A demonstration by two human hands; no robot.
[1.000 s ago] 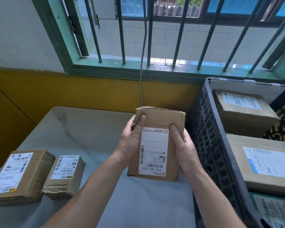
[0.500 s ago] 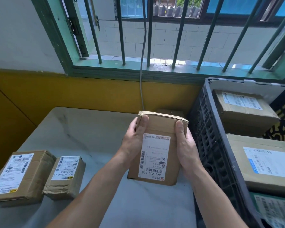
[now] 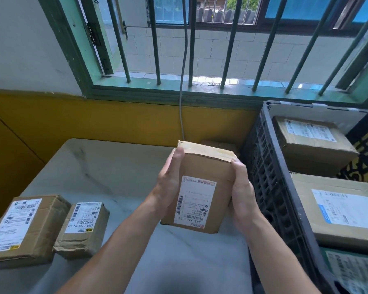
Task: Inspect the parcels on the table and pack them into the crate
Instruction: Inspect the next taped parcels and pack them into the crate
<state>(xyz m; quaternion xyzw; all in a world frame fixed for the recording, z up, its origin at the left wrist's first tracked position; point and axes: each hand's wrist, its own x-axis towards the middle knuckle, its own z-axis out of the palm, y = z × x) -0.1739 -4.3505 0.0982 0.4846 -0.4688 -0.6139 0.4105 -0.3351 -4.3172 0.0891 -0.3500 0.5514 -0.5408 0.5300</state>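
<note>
I hold a brown cardboard parcel with a white shipping label above the grey table, label facing me. My left hand grips its left side with the thumb along the upper left edge. My right hand grips its right side, fingers curled over the top right corner. The parcel's taped top end tilts toward me. Two more labelled parcels lie at the table's left: a larger one and a smaller one. The black plastic crate stands to the right.
Inside the crate lie a far parcel, a middle parcel and a near one, labels up. Another box corner shows behind the held parcel. A yellow wall, barred green window and hanging grey cable stand behind the table.
The held parcel has tilted so its taped top end now shows more. Both hands have shifted up along its sides toward the top corners.
</note>
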